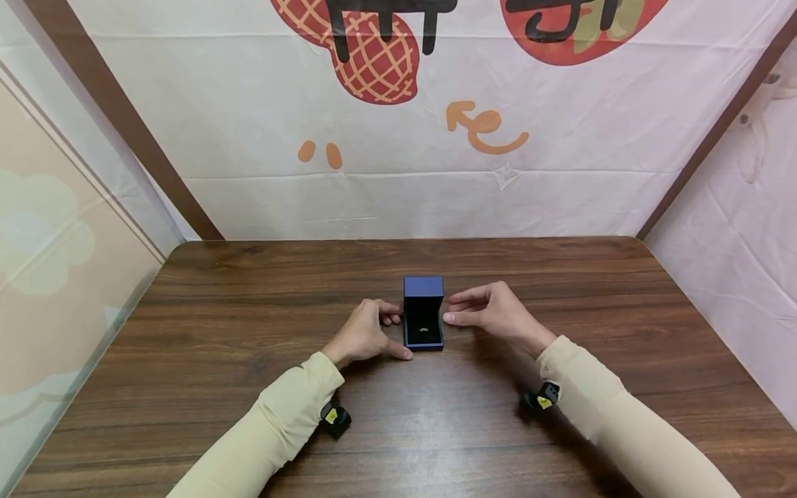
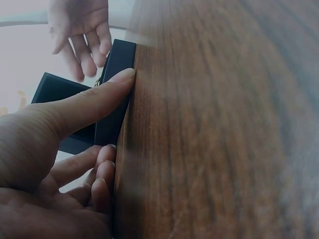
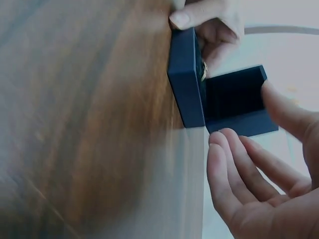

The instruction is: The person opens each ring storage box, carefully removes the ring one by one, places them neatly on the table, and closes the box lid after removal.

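A dark blue ring box [image 1: 423, 286] stands on the table with its lid raised and its black inside facing me. In its base sits a small gold-coloured ring [image 1: 424, 330]. My left hand [image 1: 364, 335] holds the base at its left side, thumb on the front corner and fingertips against the side, as the left wrist view shows. On the other side, my right hand [image 1: 498, 315] is beside the box, thumb and fingers spread apart and holding nothing. The right wrist view puts its fingertips [image 3: 217, 144] close to the box's right side and its thumb near the lid.
The brown wood-grain table [image 1: 249, 297] reaches back to a white printed cloth [image 1: 398, 200]. Pale cloth walls [image 1: 728, 228] stand at the left and right. A small dark camera [image 1: 336, 418] hangs at the left wrist, another [image 1: 540, 399] at the right.
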Action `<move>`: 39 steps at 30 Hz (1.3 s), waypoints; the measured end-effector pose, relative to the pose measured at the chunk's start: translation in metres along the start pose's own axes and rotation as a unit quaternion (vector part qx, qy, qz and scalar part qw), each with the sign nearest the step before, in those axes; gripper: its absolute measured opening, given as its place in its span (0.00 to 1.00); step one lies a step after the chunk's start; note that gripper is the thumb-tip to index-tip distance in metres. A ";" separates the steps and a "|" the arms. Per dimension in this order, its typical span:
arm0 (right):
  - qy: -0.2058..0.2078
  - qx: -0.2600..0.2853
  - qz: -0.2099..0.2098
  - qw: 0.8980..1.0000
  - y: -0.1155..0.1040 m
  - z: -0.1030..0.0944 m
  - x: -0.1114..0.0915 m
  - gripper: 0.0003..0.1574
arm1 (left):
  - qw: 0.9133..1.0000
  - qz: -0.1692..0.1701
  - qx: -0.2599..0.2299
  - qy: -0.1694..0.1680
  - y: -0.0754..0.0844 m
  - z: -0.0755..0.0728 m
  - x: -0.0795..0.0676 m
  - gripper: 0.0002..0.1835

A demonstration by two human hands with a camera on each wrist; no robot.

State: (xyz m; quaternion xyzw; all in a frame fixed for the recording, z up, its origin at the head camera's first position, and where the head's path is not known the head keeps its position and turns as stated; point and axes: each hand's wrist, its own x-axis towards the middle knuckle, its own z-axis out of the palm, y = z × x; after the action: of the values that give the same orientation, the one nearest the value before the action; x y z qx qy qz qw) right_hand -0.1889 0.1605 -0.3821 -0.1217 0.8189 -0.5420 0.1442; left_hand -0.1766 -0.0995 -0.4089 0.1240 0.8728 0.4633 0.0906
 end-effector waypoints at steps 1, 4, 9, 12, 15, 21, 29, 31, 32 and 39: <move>0.004 -0.002 -0.006 1.000 0.001 0.001 -0.001 0.26 | 1.000 -0.002 -0.002 0.000 0.000 0.000 0.000 0.38; 0.006 -0.012 -0.027 1.000 0.003 0.006 -0.002 0.21 | 1.000 -0.001 0.001 0.001 0.000 -0.001 0.001 0.39; 0.001 -0.037 -0.051 0.998 0.003 0.015 -0.002 0.15 | 1.000 -0.002 0.001 0.001 -0.001 -0.001 0.002 0.39; 0.001 -0.059 -0.057 0.997 0.002 0.021 -0.001 0.12 | 1.000 -0.003 0.001 -0.001 -0.001 -0.001 0.002 0.40; 0.003 -0.079 -0.058 0.995 0.002 0.027 0.000 0.11 | 1.000 -0.002 0.003 -0.003 -0.002 -0.001 0.003 0.40; 0.012 -0.097 -0.048 0.994 0.002 0.033 0.003 0.09 | 1.000 0.004 0.002 -0.005 -0.002 -0.002 0.003 0.40; 0.019 -0.102 -0.027 0.994 0.001 0.035 0.006 0.09 | 1.000 0.000 0.001 -0.004 -0.001 -0.001 0.003 0.40; 0.019 -0.100 -0.024 0.994 0.001 0.035 0.007 0.09 | 1.000 -0.002 0.002 -0.005 -0.001 -0.001 0.002 0.40; 0.019 -0.099 -0.024 0.995 0.001 0.035 0.007 0.09 | 1.000 -0.004 0.001 -0.004 0.000 -0.001 0.002 0.40; 0.019 -0.092 -0.023 0.995 0.002 0.034 0.007 0.10 | 1.000 -0.007 -0.002 -0.006 0.000 0.000 0.001 0.40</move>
State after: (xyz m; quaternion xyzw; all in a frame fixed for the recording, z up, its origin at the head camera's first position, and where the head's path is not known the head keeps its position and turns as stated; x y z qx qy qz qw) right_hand -0.1826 0.1294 -0.3975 -0.1426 0.8651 -0.4696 0.1039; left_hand -0.1780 -0.0994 -0.4087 0.1203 0.8723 0.4634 0.0994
